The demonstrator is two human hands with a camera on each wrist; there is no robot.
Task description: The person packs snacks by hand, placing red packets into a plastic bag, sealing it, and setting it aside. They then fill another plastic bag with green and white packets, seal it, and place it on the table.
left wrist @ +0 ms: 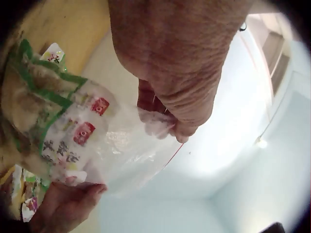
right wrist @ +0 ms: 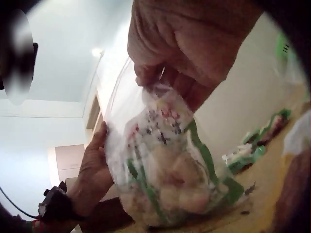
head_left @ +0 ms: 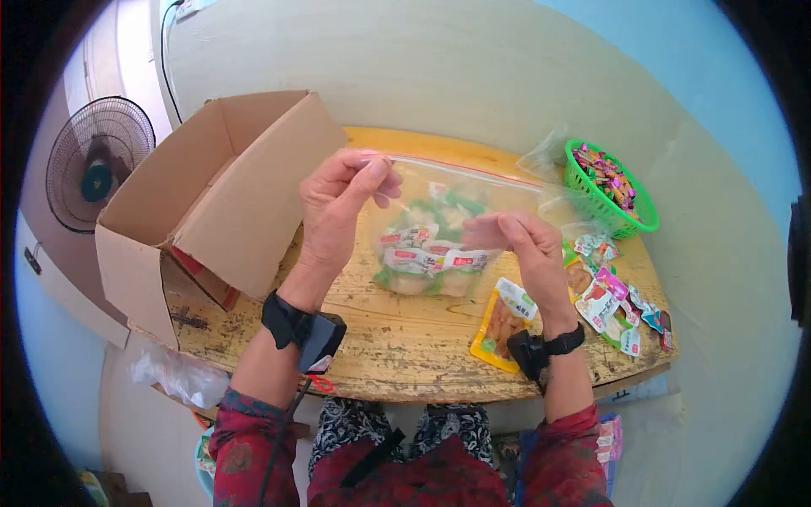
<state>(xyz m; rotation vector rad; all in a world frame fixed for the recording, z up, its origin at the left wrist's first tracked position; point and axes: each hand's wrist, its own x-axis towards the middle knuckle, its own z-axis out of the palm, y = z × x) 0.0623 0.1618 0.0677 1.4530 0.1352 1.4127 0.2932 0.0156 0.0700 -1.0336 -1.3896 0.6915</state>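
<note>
A clear zip bag (head_left: 507,190) with a red line along its top edge hangs upright over the table, holding several green-and-white snack packets (head_left: 431,253). Thumb and fingers of my left hand (head_left: 334,203) pinch its upper left corner. Lower, on the right side, my right hand (head_left: 536,258) pinches the bag's plastic, close above the printed packets inside. In the right wrist view, a pale, lumpy packet (right wrist: 177,179) with green edging shows through the film under that hand. Below my right hand, a yellow snack packet (head_left: 503,325) lies on the table.
An open cardboard box (head_left: 245,203) stands at the left of the worn wooden table (head_left: 380,346). Back right is a green basket (head_left: 604,203) of small wrapped sweets. Loose snack packets (head_left: 612,304) lie along the right edge. A fan (head_left: 100,165) stands beyond the box.
</note>
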